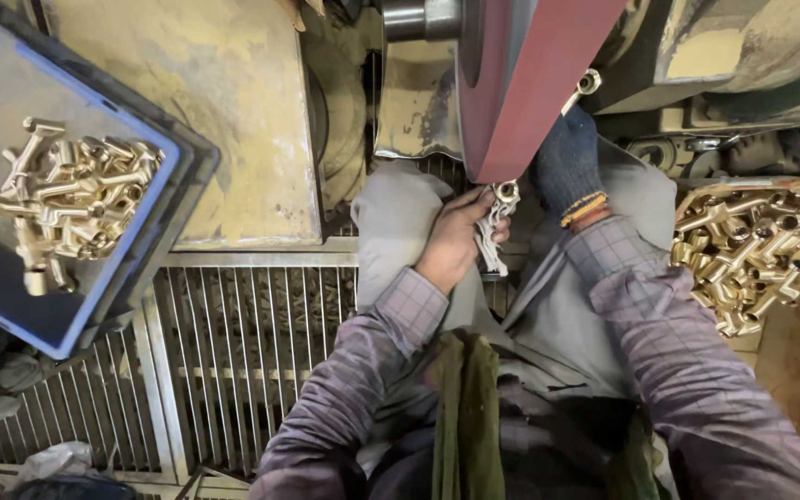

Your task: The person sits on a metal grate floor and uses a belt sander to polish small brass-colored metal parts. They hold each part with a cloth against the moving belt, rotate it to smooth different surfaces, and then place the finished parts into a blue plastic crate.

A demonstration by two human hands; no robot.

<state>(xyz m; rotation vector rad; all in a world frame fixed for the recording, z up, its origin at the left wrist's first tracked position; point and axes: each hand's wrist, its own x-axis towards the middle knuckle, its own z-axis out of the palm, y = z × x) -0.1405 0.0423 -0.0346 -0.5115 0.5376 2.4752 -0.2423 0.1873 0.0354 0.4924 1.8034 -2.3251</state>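
Brass is what I have in both hands, pressed up against the dark red sanding belt [525, 83] that slants down from the far middle of the scene. My left hand [456, 239] is bare, fingers curled shut around a brass fitting [506, 193] wrapped in a whitish rag [491, 239], its open round end touching the belt's near edge. My right hand [568, 159] wears a dark blue knitted glove with an orange and yellow cuff; it reaches farther, closed on a second brass fitting [588, 83] whose end shows just beside the belt's right edge. Both forearms, in checked purple-grey sleeves, come up from the near edge and converge at the belt, the left wrist bent inward, the right one straighter.

On the far left sits a blue plastic crate [131, 250] with a dark floor, holding a loose heap of brass fittings [71, 194]. On the right, well apart from it, another pile of brass fittings [752, 245] lies on a brown surface near my right elbow. A metal grate [243, 324] runs below the crate, near left. A grey cloth covers my lap under both hands.
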